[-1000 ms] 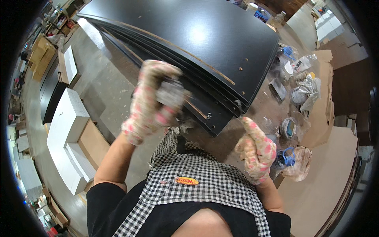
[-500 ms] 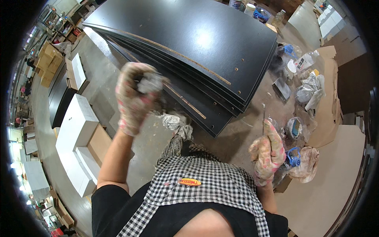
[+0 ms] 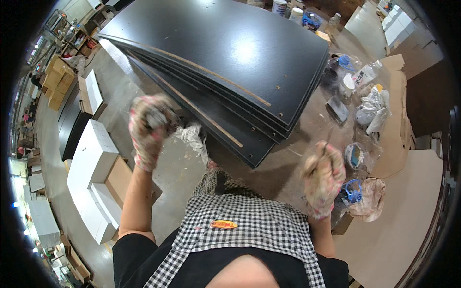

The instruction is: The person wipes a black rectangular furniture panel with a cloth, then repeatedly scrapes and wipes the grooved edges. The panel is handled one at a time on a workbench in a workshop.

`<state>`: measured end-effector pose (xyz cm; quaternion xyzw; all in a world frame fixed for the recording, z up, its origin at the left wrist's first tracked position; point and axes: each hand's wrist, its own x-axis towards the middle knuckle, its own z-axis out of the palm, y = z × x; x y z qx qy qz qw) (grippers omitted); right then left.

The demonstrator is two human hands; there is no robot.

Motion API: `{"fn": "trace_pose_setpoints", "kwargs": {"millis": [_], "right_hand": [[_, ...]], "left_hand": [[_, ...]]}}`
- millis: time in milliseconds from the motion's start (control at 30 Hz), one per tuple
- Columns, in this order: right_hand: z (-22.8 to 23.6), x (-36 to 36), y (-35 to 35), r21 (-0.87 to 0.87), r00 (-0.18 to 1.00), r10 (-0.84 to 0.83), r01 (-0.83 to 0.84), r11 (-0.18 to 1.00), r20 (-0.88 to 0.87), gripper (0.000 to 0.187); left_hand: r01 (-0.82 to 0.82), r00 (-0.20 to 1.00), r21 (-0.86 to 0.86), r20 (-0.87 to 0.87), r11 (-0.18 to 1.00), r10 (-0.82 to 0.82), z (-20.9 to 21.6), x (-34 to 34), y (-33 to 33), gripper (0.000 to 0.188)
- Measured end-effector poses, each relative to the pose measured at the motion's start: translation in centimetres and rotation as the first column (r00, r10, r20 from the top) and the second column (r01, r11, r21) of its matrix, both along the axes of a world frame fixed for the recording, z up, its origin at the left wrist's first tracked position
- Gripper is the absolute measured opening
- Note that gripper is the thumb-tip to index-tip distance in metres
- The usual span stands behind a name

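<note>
Both my hands wear stained, pale gloves with pink patches. My left hand (image 3: 149, 129) is closed around a crumpled grey rag (image 3: 156, 118), left of the board stack. Beside it, a whitish cloth (image 3: 193, 139) hangs near my knee; whether the hand grips that too I cannot tell. My right hand (image 3: 324, 180) is raised right of my checked apron, fingers curled round a thin dark stick-like tool (image 3: 329, 135), its tip pointing up. In front of me lies a fanned stack of black boards (image 3: 216, 43), with raw brown grooves and small holes near the near corner.
At right, a worktop holds a grey block (image 3: 337, 109), clear bottles (image 3: 367, 74), crumpled plastic (image 3: 372, 108), a blue-capped container (image 3: 353, 192) and a stained cloth (image 3: 369, 199). Cans (image 3: 279, 7) stand behind the boards. White panels (image 3: 91, 168) lie at left.
My left hand with the grey rag has moved down and left, away from the boards. The whitish cloth has shifted left with it. My right hand has turned slightly, the tool tilting.
</note>
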<state>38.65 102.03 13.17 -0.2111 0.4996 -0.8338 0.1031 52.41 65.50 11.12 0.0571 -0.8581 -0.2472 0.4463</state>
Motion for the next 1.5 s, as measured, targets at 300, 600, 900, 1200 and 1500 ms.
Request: {"fn": "trace_pose_setpoints", "kwargs": {"millis": [300,600,900,1200,1500], "right_hand": [[-3.7,-21.7,-6.9,0.057,0.831,-0.556,0.556,0.829,-0.015,0.016],[-3.7,-25.4,-9.2,-0.006,0.928,-0.37,0.37,0.929,-0.05,0.018],[-6.8,-22.6,-7.6,0.076,0.887,-0.449,0.457,0.886,-0.108,0.015],[-8.2,-25.3,-6.8,0.116,0.924,-0.378,0.382,0.917,-0.056,0.013],[2.4,-10.7,-2.8,0.069,0.812,-0.581,0.584,0.809,-0.064,0.031]], "left_hand": [[0.407,0.883,-0.13,0.308,0.904,-0.353,3.0,-4.6,8.0,0.037],[0.323,0.901,-0.044,0.322,0.945,-0.293,1.8,-3.8,7.9,0.046],[0.266,0.953,-0.066,0.171,0.962,-0.251,1.1,-3.6,8.3,0.061],[0.235,0.931,-0.116,0.313,0.965,-0.189,3.6,-6.4,9.7,0.085],[0.297,0.892,0.017,0.35,0.955,-0.284,4.0,-7.4,9.2,0.079]]}}
